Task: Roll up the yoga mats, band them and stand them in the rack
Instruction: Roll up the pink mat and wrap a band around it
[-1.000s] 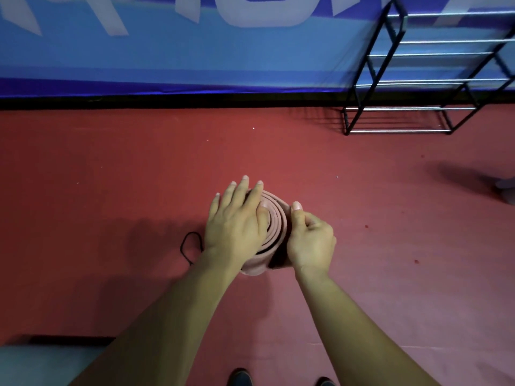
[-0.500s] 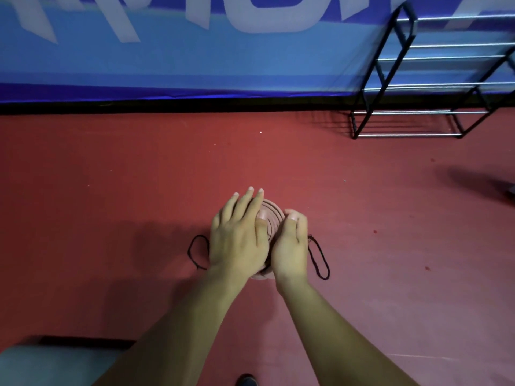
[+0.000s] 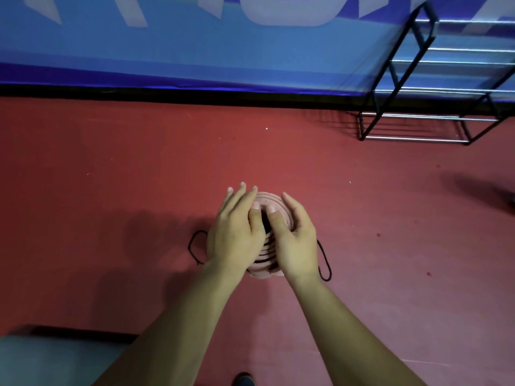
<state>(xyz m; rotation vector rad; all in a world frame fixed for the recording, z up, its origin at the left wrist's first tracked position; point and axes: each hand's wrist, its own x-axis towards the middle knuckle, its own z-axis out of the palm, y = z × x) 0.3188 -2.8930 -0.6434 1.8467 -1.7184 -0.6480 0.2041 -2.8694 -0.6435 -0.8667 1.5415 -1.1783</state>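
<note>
Left hand (image 3: 234,238) presses flat, right hand (image 3: 295,240) cups the upright rolled mat (image 3: 267,196) mid-floor (image 3: 139,190), open floor between it and the far-wall rack (image 3: 412,139).

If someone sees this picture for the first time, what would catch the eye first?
The two hands at the centre: the left hand presses and the right hand curls round a rolled pink mat, on end on the red floor. A black cord loop lies at each side, and a black metal rack stands upper right.
</note>
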